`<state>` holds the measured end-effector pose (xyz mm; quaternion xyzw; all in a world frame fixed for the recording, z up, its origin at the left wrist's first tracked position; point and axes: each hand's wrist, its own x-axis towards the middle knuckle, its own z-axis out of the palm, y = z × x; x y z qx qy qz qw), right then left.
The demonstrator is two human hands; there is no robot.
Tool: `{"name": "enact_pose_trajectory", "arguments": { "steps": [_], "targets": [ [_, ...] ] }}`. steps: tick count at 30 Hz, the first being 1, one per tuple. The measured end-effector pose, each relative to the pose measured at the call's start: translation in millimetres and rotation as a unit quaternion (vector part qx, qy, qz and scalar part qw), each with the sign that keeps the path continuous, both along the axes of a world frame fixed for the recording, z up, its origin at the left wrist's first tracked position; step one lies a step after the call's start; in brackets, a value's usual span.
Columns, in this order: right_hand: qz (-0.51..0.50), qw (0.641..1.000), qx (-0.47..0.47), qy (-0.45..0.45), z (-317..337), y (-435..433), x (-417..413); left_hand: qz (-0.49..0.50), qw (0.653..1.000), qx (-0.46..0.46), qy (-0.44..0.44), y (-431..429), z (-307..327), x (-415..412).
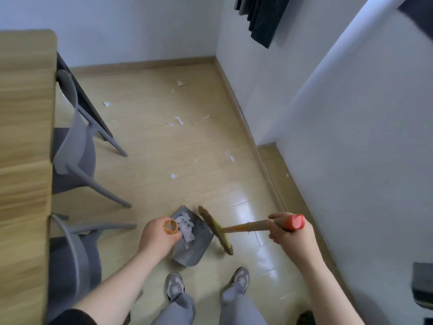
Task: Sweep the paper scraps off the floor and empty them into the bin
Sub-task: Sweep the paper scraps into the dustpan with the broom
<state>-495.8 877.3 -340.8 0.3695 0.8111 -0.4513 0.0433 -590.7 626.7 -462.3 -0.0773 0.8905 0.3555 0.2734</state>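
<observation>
My left hand (156, 235) grips the top of the dustpan's upright handle (170, 226). The grey dustpan (199, 240) rests on the floor in front of my feet and holds a pile of white paper scraps (186, 227). My right hand (289, 233) grips the broom's wooden handle (248, 226) near its orange end cap. The broom head (216, 229) lies against the dustpan's right edge. Several more white paper scraps on the floor (173, 176) are scattered farther ahead, out to the far wall. No bin is in view.
A wooden table (23, 137) fills the left side, with two grey chairs (75, 156) tucked beside it. White walls close the room ahead and to the right, with a step-out corner (267, 146). A dark curtain (262, 17) hangs at the top.
</observation>
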Motion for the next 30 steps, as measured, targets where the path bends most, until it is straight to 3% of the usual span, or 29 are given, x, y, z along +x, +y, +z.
{"name": "enact_pose_trajectory", "arguments": {
  "steps": [6, 14, 20, 30],
  "targets": [
    [-0.038, 0.998, 0.043, -0.005, 9.8, 33.0, 10.9, -0.050, 0.998, -0.004, 0.029, 25.9, 14.9, -20.1],
    [-0.165, 0.985, 0.051, 0.001, 6.8, 142.9, 21.2, -0.113, 0.992, -0.014, 0.055, 119.4, 29.1, -47.6],
    [-0.180, 0.979, 0.096, -0.018, 20.7, 231.8, 4.9, -0.138, 0.988, -0.025, 0.070, 199.6, 38.3, -70.1],
    [-0.265, 0.961, 0.078, -0.007, 25.6, 308.9, -22.5, -0.209, 0.976, 0.000, 0.054, 310.2, 30.5, -129.9]
  ]
}}
